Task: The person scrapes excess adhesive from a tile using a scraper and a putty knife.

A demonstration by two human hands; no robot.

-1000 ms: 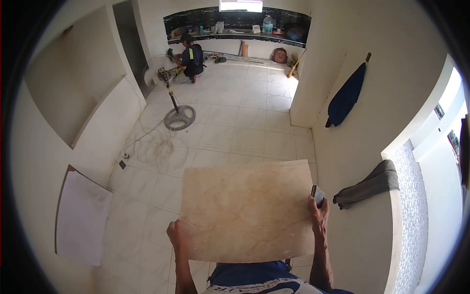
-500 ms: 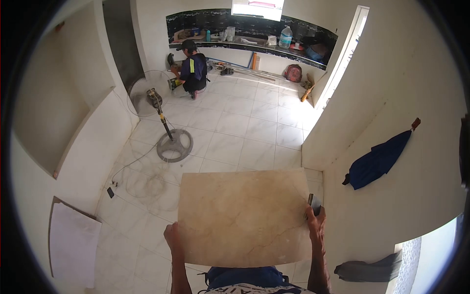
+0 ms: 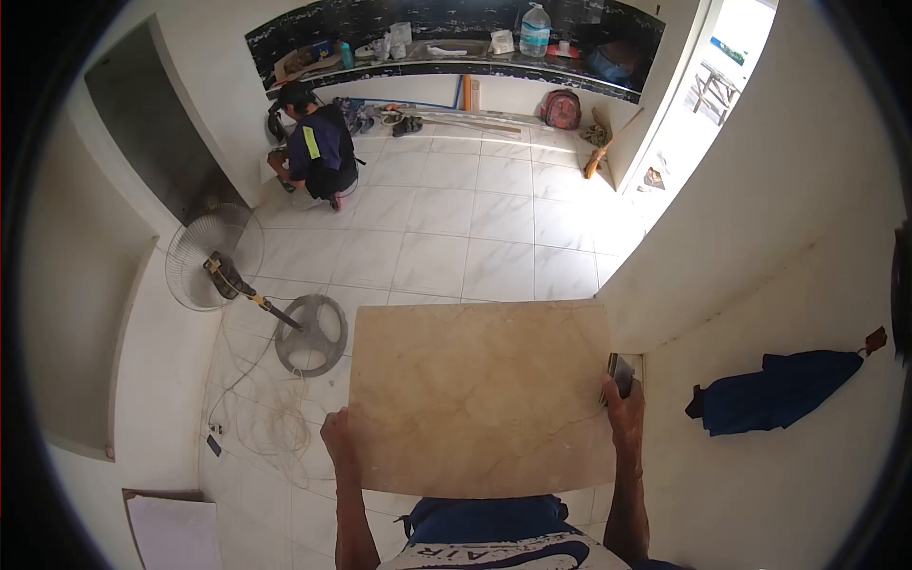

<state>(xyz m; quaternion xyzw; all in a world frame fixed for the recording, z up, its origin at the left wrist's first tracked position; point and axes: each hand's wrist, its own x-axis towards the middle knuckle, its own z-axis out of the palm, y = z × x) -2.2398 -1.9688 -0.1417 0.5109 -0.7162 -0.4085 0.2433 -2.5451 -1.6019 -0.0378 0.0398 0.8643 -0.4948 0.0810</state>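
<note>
A large beige slab with faint marble-like veins [image 3: 480,399], like a big tile, is held out flat before my body. At its left edge, my left hand [image 3: 339,439] is closed with the fingers curled under the rim. My right hand [image 3: 624,416] grips the opposite edge. That same hand also has a dark, flat, rectangular object [image 3: 622,374] against the slab's right side; its exact kind I cannot tell. The slab hides the fingers beneath it.
A standing fan [image 3: 311,334] is ahead left, with loose cable [image 3: 271,418] on the tiled floor. Beyond it a person [image 3: 318,147] crouches by the black counter [image 3: 456,59]. A doorway [image 3: 698,95] opens at right; a blue garment [image 3: 779,391] hangs on the right wall.
The view has moved forward and turned, so the fan and crouching person sit further left and more of the doorway shows. Both hands keep their hold on the slab.
</note>
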